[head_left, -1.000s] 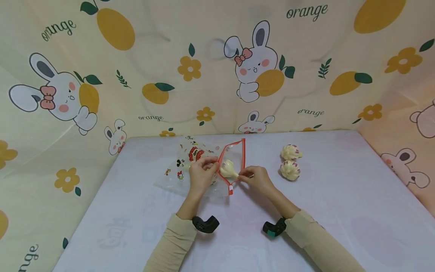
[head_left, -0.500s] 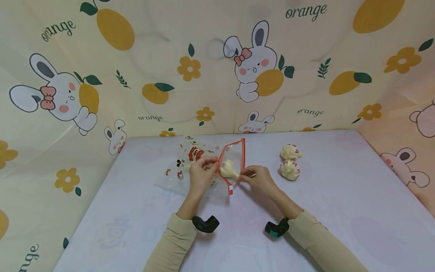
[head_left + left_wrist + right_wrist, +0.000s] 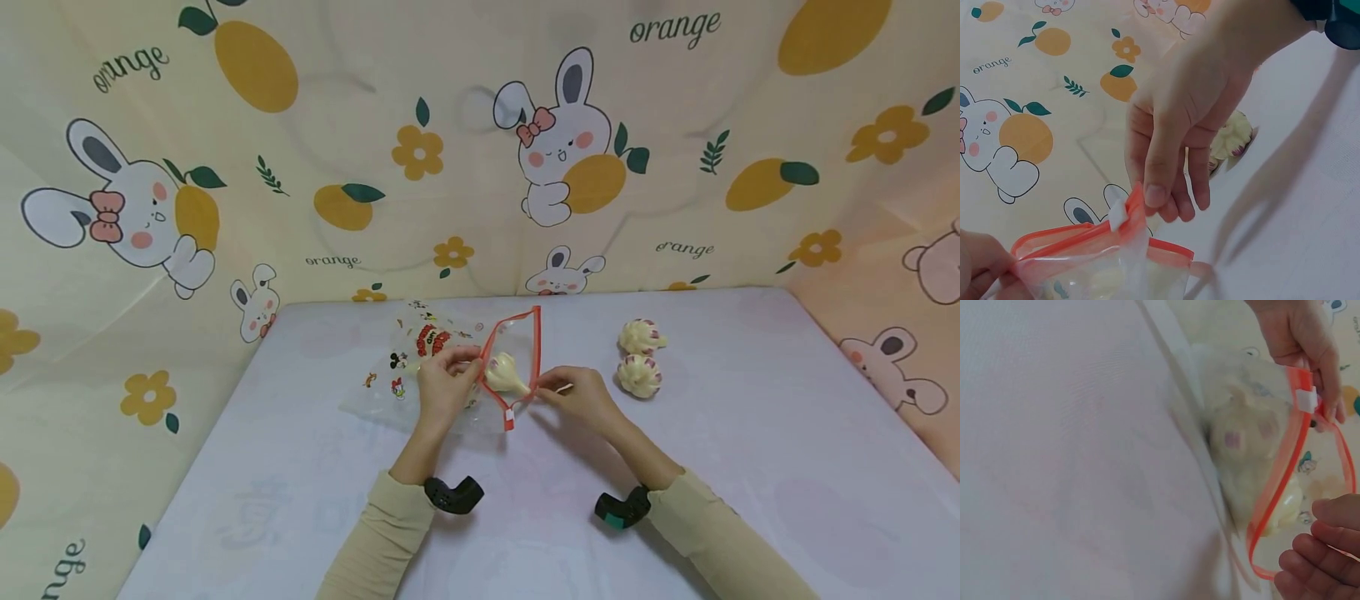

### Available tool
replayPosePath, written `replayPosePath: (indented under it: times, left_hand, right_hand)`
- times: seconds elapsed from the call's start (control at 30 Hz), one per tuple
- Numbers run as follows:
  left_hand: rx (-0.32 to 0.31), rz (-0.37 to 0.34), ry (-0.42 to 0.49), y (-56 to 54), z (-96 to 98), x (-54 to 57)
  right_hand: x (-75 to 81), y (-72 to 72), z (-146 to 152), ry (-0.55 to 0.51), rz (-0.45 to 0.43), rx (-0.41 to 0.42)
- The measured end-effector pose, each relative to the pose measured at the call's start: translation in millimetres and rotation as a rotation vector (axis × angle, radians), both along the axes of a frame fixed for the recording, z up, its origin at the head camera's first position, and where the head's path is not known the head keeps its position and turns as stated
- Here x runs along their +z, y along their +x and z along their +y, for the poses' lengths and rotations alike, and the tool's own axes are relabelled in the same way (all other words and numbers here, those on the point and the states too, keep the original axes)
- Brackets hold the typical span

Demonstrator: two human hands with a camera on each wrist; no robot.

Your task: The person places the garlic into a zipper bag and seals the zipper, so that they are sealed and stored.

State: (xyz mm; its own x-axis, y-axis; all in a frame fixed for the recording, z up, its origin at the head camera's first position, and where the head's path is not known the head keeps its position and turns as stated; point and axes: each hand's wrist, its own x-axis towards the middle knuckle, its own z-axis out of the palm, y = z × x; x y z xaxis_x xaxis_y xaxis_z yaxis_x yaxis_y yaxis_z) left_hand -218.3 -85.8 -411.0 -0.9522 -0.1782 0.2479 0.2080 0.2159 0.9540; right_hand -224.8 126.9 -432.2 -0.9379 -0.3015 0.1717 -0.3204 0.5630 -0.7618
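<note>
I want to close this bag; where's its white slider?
In the head view, the white slider sits at the near right corner of the bag, between the left hand and right hand.

A cream fabric backdrop with a cartoon print (image 3: 480,33) spans the far side and both flanks of a pale, lavender-white, straight-edged tabletop (image 3: 787,467). White long-eared cartoon rabbits with pink cheeks (image 3: 564,137), yellow-orange oval fruits with dark green leaves (image 3: 255,67), mustard flowers with rounded petals (image 3: 418,152), slender dark green leaf sprigs (image 3: 715,152) and the word "orange" in dark cursive lettering (image 3: 675,28) dot the cloth. Folds and creases ripple across the backdrop, which takes on a peach tint at right. Faint print (image 3: 251,517), too pale to read, marks the tabletop's left side, where soft light leaves the surface evenly lit
</note>
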Motion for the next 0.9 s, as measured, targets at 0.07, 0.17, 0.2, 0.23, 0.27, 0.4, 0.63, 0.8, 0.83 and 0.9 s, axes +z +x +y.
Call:
replayPosePath:
  times: [0.07, 0.17, 0.2, 0.23, 0.27, 0.4, 0.63, 0.8, 0.83, 0.9]
  left_hand:
    - [-0.003, -0.007, 0.001, 0.4, -0.2, 0.3]
    - [-0.003, -0.003, -0.002, 0.7, 0.0, 0.3]
    - [-0.002, -0.001, -0.001, 0.6, 0.0, 0.2]
    - [-0.003, 0.003, 0.000, 0.5, 0.0, 0.2]
    - [-0.002, 0.006, 0.000, 0.5, 0.0, 0.0]
    - [-0.002, 0.005, 0.011, -0.3, -0.3, -0.8]
    - [-0.005, -0.012, 0.011, -0.7, -1.0, -1.8]
    - [-0.006, -0.019, 0.006, 0.0, -0.8, -0.8]
    - [-0.005, -0.020, 0.005, 0.2, -0.9, -0.5]
    - [-0.004, -0.020, 0.004, 0.1, -0.9, -0.5]
  right_hand:
    - [2.3, 0.9, 2.3, 0.009, 0.008, -0.003]
    - [5.9, 2.0, 5.5, 0.009, 0.012, -0.008]
    - [7.1, 2.3, 6.4, 0.009, 0.015, -0.009]
    - [8.2, 2.5, 7.1, 0.007, 0.019, -0.013]
    - [9.4, 2.7, 7.8, 0.004, 0.022, -0.014]
    - [14.2, 4.0, 9.6, -0.008, 0.040, -0.024]
    - [23.2, 6.7, 12.3, -0.026, 0.031, -0.021]
    - [27.0, 7.9, 16.0, -0.023, 0.045, -0.040]
    - [27.4, 8.1, 17.0, -0.023, 0.047, -0.042]
    - [28.0, 8.6, 18.9, -0.029, 0.045, -0.043]
